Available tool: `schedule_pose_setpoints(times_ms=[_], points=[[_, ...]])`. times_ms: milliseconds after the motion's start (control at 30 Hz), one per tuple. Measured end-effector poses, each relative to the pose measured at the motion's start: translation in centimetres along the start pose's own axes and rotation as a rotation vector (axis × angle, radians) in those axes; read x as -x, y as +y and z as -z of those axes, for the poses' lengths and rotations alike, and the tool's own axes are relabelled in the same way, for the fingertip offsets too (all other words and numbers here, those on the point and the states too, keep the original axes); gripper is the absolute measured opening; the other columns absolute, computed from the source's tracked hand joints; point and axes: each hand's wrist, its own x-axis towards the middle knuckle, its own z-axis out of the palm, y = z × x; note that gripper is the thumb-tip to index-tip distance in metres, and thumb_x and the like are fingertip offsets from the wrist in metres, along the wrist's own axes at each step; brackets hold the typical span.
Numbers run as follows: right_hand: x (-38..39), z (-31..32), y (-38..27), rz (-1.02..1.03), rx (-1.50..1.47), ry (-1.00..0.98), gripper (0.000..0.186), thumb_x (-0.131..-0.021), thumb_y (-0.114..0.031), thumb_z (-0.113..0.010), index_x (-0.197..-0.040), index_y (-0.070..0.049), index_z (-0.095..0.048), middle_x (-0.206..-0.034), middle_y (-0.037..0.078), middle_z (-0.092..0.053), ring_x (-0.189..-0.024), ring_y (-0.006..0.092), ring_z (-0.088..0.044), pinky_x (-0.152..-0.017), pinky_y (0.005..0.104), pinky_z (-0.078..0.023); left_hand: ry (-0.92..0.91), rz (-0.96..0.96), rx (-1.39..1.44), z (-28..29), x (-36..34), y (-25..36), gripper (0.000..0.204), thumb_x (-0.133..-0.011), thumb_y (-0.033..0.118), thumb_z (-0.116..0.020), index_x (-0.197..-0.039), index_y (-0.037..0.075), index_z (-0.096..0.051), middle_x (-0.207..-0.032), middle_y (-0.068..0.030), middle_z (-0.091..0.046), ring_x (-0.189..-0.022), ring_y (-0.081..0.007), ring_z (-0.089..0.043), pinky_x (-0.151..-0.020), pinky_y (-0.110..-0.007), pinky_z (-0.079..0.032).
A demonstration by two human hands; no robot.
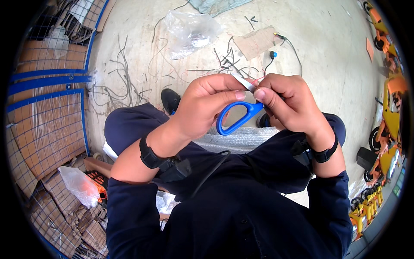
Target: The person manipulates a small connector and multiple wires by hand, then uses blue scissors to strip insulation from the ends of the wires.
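Observation:
Above my lap, both hands meet at a pair of scissors [236, 125] with a blue handle and a bare metal blade that points up and left. My right hand [290, 102] is closed, its thumb pressing on the scissors where blade and handle join. A thin red wire [258, 79] shows at the blade beside the right fingertips. My left hand [207, 101] is closed in a pinch, thumb and forefinger against the blade; what lies between them is hidden.
Cut black cables [123, 73], a clear plastic bag [189, 32], a cardboard piece [255, 42] and a blue-ended cable [273, 55] lie on the concrete floor. Blue mesh cages [47, 77] holding cardboard stand left. Yellow-orange wheeled machines [391, 108] line the right. Grey bubble wrap [235, 140] lies between my legs.

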Motion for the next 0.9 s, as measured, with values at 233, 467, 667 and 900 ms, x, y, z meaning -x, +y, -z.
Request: schedule_pose_setpoints(times_ms=[233,467,667,900], points=[[0.0,0.0,0.1,0.113,0.097,0.031,0.019,-0.089,-0.018,-0.064,-0.076,-0.003,-0.063,-0.058,0.009,-0.055,-0.048,0.0220,-0.052,-0.047,0.0290,-0.040,-0.032,0.045,0.023,-0.2,0.1,0.4,0.020,-0.089,-0.002,-0.048,-0.104,-0.007,-0.061,-0.096,-0.0171,-0.067,-0.041,-0.0068,-0.044,-0.038,-0.020,-0.032],[0.3,0.6,-0.5,0.049,-0.050,-0.023,0.018,-0.089,-0.016,-0.063,-0.077,-0.003,-0.064,-0.057,0.007,-0.055,-0.048,0.0170,-0.052,-0.053,0.0284,-0.045,-0.137,-0.003,0.007,0.2,0.2,0.0,0.028,-0.089,-0.001,-0.048,-0.114,-0.005,-0.060,-0.075,-0.0092,-0.063,-0.044,-0.0043,-0.045,-0.040,-0.018,-0.032],[0.6,1.2,-0.2,-0.022,-0.317,-0.132,0.020,-0.091,-0.017,-0.061,-0.079,-0.001,-0.062,-0.054,0.004,-0.051,-0.051,0.0132,-0.050,-0.083,0.0311,-0.051,-0.225,0.072,0.072,0.1,0.6,0.8,0.027,-0.091,0.004,-0.052,-0.116,-0.002,-0.061,-0.065,-0.0006,-0.058,-0.046,-0.0021,-0.043,-0.043,-0.017,-0.032],[0.3,1.0,-0.1,0.195,0.046,0.000,0.017,-0.089,-0.017,-0.063,-0.078,-0.004,-0.063,-0.058,0.008,-0.055,-0.052,0.0209,-0.056,-0.066,0.0286,-0.051,-0.114,0.054,0.146,0.1,0.2,-0.4,0.020,-0.090,-0.006,-0.044,-0.103,-0.010,-0.059,-0.127,-0.0230,-0.053,-0.043,-0.0093,-0.052,-0.038,-0.020,-0.040]])
